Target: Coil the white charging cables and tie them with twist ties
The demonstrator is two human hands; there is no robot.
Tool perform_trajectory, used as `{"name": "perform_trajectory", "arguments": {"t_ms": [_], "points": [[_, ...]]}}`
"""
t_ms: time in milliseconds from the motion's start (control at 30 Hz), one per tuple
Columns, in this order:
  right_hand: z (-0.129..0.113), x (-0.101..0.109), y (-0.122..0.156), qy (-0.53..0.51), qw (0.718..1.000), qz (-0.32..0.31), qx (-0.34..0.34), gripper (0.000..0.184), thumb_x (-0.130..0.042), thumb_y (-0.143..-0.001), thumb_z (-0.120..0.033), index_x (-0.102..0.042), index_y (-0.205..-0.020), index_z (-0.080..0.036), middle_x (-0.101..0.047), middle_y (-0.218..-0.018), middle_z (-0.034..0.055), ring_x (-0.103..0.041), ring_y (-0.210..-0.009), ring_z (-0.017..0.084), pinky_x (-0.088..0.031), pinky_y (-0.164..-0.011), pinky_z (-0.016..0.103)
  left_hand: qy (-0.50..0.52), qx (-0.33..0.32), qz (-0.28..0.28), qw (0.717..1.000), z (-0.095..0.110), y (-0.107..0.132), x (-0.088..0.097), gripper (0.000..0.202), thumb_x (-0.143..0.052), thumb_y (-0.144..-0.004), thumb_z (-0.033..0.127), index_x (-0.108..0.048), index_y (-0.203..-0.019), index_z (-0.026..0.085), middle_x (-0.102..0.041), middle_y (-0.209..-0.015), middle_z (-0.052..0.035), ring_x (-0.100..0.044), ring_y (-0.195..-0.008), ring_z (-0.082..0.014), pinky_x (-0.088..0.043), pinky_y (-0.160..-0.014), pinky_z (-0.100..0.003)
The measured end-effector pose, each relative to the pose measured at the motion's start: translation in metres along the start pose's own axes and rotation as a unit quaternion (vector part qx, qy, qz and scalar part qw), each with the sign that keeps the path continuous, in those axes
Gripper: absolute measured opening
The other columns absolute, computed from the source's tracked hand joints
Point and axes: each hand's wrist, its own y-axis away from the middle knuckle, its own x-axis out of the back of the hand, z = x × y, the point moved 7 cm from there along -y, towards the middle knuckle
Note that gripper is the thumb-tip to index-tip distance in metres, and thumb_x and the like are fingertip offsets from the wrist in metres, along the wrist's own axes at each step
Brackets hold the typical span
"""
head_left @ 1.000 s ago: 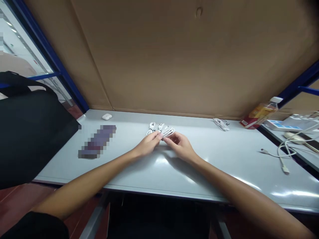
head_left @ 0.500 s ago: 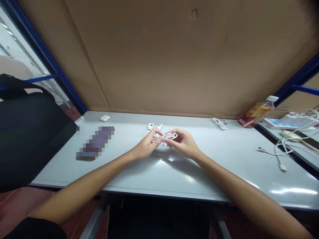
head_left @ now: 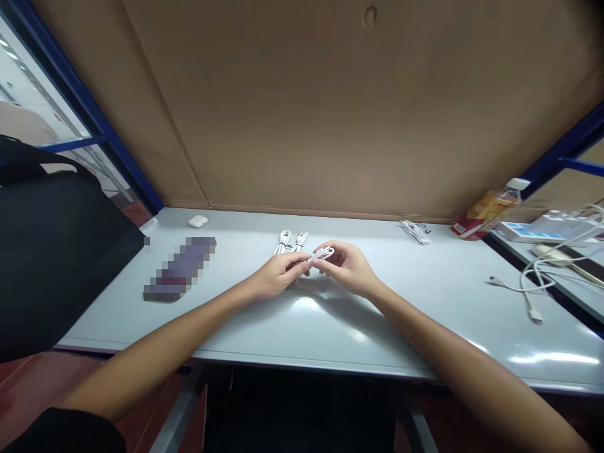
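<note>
- Head view, hands: my left hand (head_left: pixel 278 275) and my right hand (head_left: pixel 346 269) meet above the middle of the table, both partly closed.
- Grip: the fingertips of both hands pinch a coiled white cable (head_left: pixel 321 254), held just above the grey tabletop (head_left: pixel 330 327), with the left hand at its near end and the right hand at its far end.
- Nearest items: two bundled white cables (head_left: pixel 291 241) lie side by side on the table, just beyond my left fingertips.
- Left of hands: a white earbud case (head_left: pixel 199 221) sits near the back edge. A pixel-obscured flat object (head_left: pixel 179 269) lies nearer the front. A black bag (head_left: pixel 47 251) stands beyond the table end.
- Right of hands: a third bundled white cable (head_left: pixel 415 231) lies at the back edge. A plastic bottle (head_left: pixel 491 214) lies on its side. A loose white cable (head_left: pixel 531 283) lies across the table's right end.
</note>
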Motion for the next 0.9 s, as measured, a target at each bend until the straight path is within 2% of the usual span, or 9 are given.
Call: {"name": "perform_trajectory", "arguments": {"t_ms": [133, 267, 400, 500, 633, 800, 900], "points": [[-0.002, -0.001, 0.001, 0.012, 1.000, -0.012, -0.006, 0.028, -0.073, -0.087, -0.046, -0.071, -0.099, -0.021, -0.075, -0.080, 0.0040, -0.066, -0.070, 0.018, -0.051, -0.065, 0.032, 0.037, -0.002, -0.034, 0.999, 0.002, 0.000, -0.005, 0.039, -0.048, -0.102, 0.048, -0.070, -0.115, 0.018, -0.062, -0.088, -0.0037, -0.054, -0.071, -0.0142, -0.045, -0.065, -0.027], [-0.001, 0.002, 0.001, 0.044, 0.998, 0.004, -0.034, 0.039, -0.073, -0.086, -0.047, -0.071, -0.114, -0.021, -0.069, -0.069, 0.0003, -0.063, -0.063, 0.018, -0.049, -0.060, 0.031, 0.052, 0.020, -0.052, 0.997, -0.001, 0.000, -0.010, 0.044, -0.047, -0.101, 0.053, -0.068, -0.116, 0.017, -0.059, -0.082, -0.0028, -0.053, -0.069, -0.0142, -0.046, -0.063, -0.027], [0.001, 0.005, 0.001, 0.050, 0.998, -0.013, -0.043, 0.045, -0.068, -0.090, -0.047, -0.068, -0.126, -0.020, -0.073, -0.079, 0.0039, -0.067, -0.070, 0.019, -0.053, -0.066, 0.034, 0.041, 0.027, -0.057, 0.997, -0.002, -0.001, -0.011, 0.043, -0.045, -0.101, 0.056, -0.064, -0.094, 0.019, -0.056, -0.081, -0.0018, -0.051, -0.068, -0.0147, -0.045, -0.064, -0.028], [0.000, 0.007, 0.001, 0.059, 0.998, -0.011, -0.028, 0.039, -0.067, -0.091, -0.047, -0.069, -0.120, -0.021, -0.074, -0.081, 0.0050, -0.067, -0.069, 0.019, -0.053, -0.066, 0.033, 0.031, 0.028, -0.054, 0.998, -0.003, -0.002, -0.011, 0.043, -0.044, -0.101, 0.057, -0.057, -0.084, 0.019, -0.053, -0.077, -0.0007, -0.048, -0.066, -0.0148, -0.042, -0.062, -0.028], [-0.001, 0.002, -0.001, 0.045, 0.999, -0.009, -0.002, 0.031, -0.069, -0.090, -0.047, -0.071, -0.108, -0.021, -0.073, -0.076, 0.0025, -0.067, -0.068, 0.018, -0.052, -0.064, 0.032, 0.040, 0.039, -0.061, 0.997, -0.008, -0.002, -0.013, 0.043, -0.044, -0.101, 0.058, -0.058, -0.089, 0.019, -0.052, -0.076, -0.0002, -0.046, -0.065, -0.0142, -0.039, -0.060, -0.027], [0.000, -0.001, -0.003, 0.015, 1.000, 0.015, 0.019, 0.038, -0.071, -0.089, -0.043, -0.070, -0.119, -0.020, -0.072, -0.077, 0.0022, -0.067, -0.070, 0.018, -0.053, -0.069, 0.033, 0.060, 0.047, -0.038, 0.996, -0.014, -0.002, -0.013, 0.046, -0.046, -0.100, 0.062, -0.059, -0.091, 0.018, -0.050, -0.076, 0.0005, -0.045, -0.065, -0.0133, -0.038, -0.060, -0.026], [0.000, 0.000, -0.003, 0.001, 0.999, 0.026, 0.025, 0.046, -0.071, -0.089, -0.043, -0.064, -0.127, -0.019, -0.072, -0.084, 0.0036, -0.067, -0.074, 0.018, -0.054, -0.072, 0.034, 0.097, 0.054, -0.007, 0.994, -0.016, -0.003, -0.009, 0.047, -0.050, -0.097, 0.064, -0.056, -0.088, 0.018, -0.045, -0.072, 0.0020, -0.040, -0.061, -0.0122, -0.033, -0.055, -0.025]]}}
